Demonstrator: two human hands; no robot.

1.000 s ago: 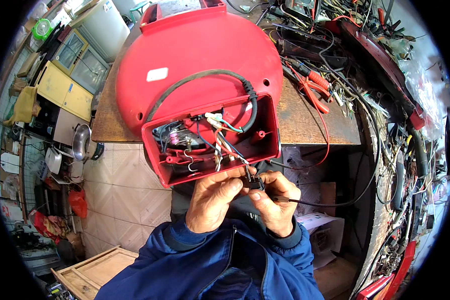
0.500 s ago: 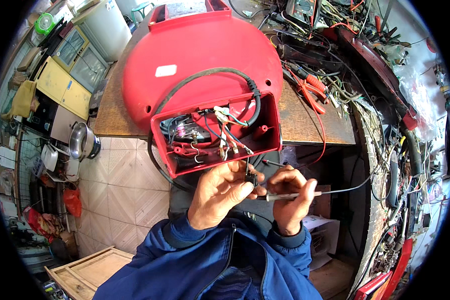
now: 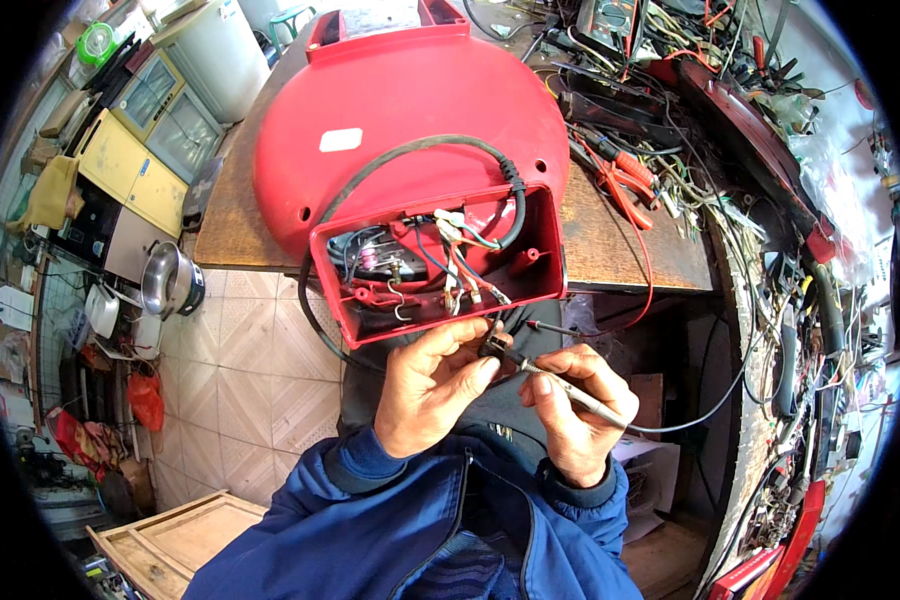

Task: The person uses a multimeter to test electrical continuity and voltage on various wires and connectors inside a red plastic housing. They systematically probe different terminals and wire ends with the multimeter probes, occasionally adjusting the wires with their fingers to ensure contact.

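Between the fingertips of my left hand (image 3: pixel 425 385) is a small black part (image 3: pixel 492 346), perhaps a switch or connector, with a dark wire running up from it. My right hand (image 3: pixel 582 405) grips a greyish, pen-shaped test probe (image 3: pixel 588 402) trailing a dark cable; its tip points at the black part, and whether they touch I cannot tell. Just beyond my hands, the open red housing (image 3: pixel 440 325) shows coloured wires (image 3: pixel 455 250) and metal fittings inside. It belongs to a large rounded red machine body (image 3: pixel 420 100). A second, red-wired probe (image 3: pixel 550 327) lies near the housing's lower edge.
The machine stands on a wooden table (image 3: pixel 630 255). Tangled wires, red-handled pliers (image 3: pixel 625 200) and a multimeter (image 3: pixel 610 20) crowd the right side. A thick black cable (image 3: pixel 410 142) loops over the housing. At left, a steel pot (image 3: pixel 165 280) stands above the tiled floor (image 3: pixel 260 350).
My right hand has turned the probe from nearly level to slanting, its tip now raised toward the black part. The left hand still holds that part, shifted slightly. The view has moved a little.
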